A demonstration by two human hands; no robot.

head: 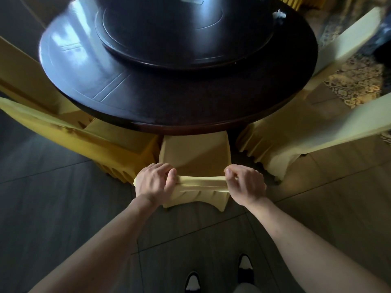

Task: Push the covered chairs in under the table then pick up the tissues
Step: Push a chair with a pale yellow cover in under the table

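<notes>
From the head view I look down on a grey tiled floor point(63, 208) and a dark round table point(190, 102) with a turntable point(179, 39) filling the upper half of the frame. My left hand point(153, 182) and right hand point(245, 185) are both clamped on the top edge of the middle chair point(194, 157), fingers curled over the bunched yellow cover. Its seat sits partly under the table rim, so I judge this push is close to done. The left chair point(69, 132) and the right chair point(300, 134) look angled out, probably still to push. The tissues point(279, 14), a small crumpled white wad, lie untouched on the table at the upper right.
</notes>
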